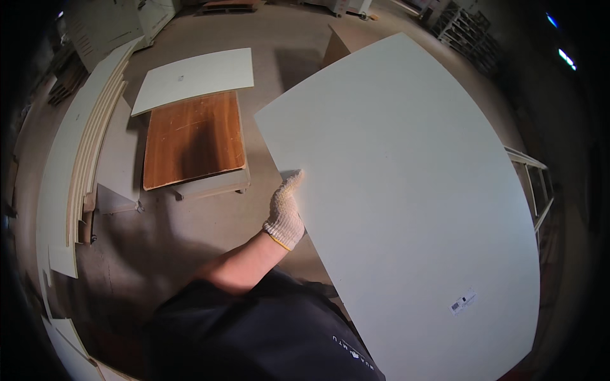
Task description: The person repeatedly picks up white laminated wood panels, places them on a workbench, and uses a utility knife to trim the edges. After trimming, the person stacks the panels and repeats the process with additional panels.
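My left hand (285, 209), in a white knitted glove with a yellow cuff edge, grips the left edge of a large pale grey-white panel (394, 171). The thumb lies along that edge, while the other fingers are hidden behind the board. Tilted in front of my body, the panel fills most of the right half of the view. Near its lower right end is a small white printed label (463, 301). My right hand does not show. Left of the held board, a smaller white panel (197, 75) lies over the far end of a brown wood-grain board (196, 140) on a low wheeled cart.
Long pale boards (76, 146) are stacked along the left side. A white metal frame (537, 184) stands beyond the held panel's right edge. At the far right is a dark rack (467, 35), and a large pale machine or cabinet (114, 25) stands at the far left.
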Available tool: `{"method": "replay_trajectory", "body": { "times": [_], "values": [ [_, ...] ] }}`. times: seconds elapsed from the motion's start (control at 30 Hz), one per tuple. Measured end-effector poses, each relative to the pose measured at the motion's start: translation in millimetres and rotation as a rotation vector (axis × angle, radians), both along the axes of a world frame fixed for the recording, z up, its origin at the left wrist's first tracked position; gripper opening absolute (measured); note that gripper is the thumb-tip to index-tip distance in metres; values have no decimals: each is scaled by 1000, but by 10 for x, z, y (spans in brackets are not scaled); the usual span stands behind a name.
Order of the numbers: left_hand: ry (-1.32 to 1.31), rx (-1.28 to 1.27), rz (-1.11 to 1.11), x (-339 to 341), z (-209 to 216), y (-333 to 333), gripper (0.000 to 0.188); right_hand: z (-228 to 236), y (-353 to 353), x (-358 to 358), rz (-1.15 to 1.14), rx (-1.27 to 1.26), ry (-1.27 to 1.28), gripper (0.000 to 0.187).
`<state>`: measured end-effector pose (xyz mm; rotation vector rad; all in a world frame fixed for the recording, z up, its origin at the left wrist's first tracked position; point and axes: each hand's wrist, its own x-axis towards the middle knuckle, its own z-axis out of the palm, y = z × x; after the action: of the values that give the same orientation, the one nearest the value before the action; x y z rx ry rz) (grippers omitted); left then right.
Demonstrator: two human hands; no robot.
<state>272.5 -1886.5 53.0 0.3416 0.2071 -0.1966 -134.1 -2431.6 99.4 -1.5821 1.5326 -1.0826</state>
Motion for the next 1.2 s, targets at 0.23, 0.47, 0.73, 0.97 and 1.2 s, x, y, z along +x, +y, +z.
{"method": "replay_trajectory", "body": {
  "times": [0.23, 0.47, 0.73, 0.97, 1.2],
  "values": [
    [-68, 40, 419, -649, 51, 2765, 35, 475, 1167, 1923, 425, -184, 78, 55],
    [24, 70, 767, -839, -90, 4775, 38, 217, 2566, 3698, 720, -246, 180, 53],
    [65, 189, 898, -58, 98, 7013, 34, -425, 4769, 5795, 987, -288, 352, 51],
    [14, 124, 951, 318, -103, 8922, 35, -574, 6765, 6825, 1286, -725, 574, 50],
    [123, 116, 919, 773, -269, 11057, 33, -492, 9828, 6685, 1216, -252, 172, 36]
  ]
}}
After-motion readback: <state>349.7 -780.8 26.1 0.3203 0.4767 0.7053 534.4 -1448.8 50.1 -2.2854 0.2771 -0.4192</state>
